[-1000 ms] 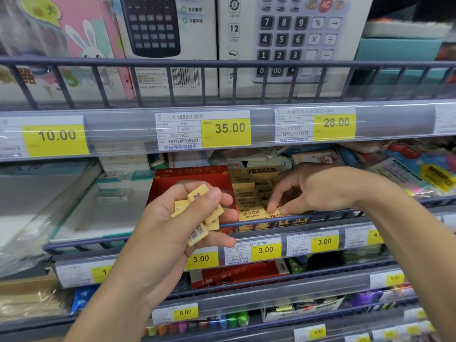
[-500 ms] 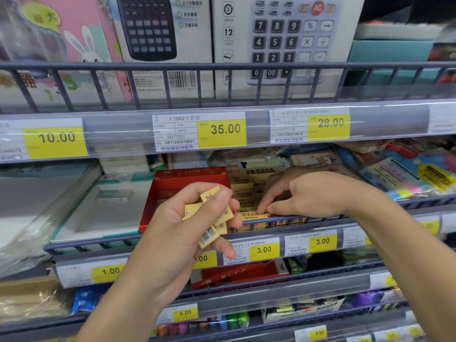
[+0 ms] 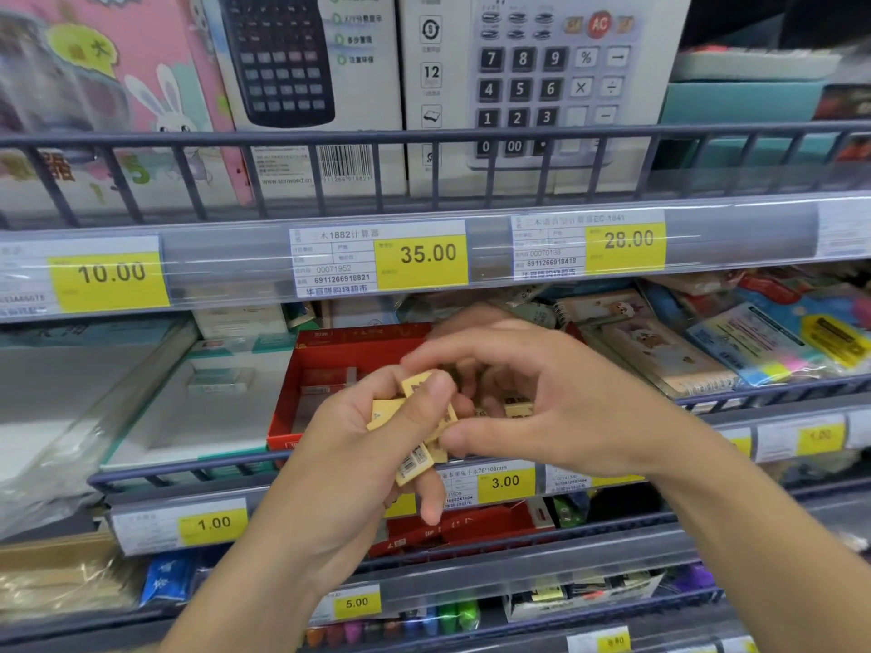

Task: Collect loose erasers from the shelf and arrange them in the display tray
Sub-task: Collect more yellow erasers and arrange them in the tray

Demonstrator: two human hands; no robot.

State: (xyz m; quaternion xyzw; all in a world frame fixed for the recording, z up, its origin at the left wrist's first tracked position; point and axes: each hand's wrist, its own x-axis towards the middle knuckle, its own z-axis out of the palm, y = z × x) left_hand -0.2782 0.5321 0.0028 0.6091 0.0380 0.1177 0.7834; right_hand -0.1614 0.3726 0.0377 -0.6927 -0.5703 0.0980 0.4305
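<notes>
My left hand [image 3: 349,464] grips a bunch of several small yellow erasers [image 3: 384,412] in front of the middle shelf. My right hand [image 3: 565,407] has come across to meet it. Its curled forefinger and thumb close on an eraser at the right side of the bunch. Behind both hands stands the red display tray [image 3: 349,351]. The left half of the tray shows its floor. The right half is mostly hidden by my right hand, with a few yellow erasers [image 3: 518,410] showing between the fingers.
A wire rail [image 3: 188,468] runs along the shelf front below the tray. White boxes [image 3: 221,379] lie left of the tray and packaged notebooks [image 3: 660,351] lie right of it. Calculator boxes [image 3: 542,87] stand on the shelf above. Price strips front every shelf.
My right hand has left the tray's front row and moved left and toward me to the erasers in my left hand. My left hand has stayed put.
</notes>
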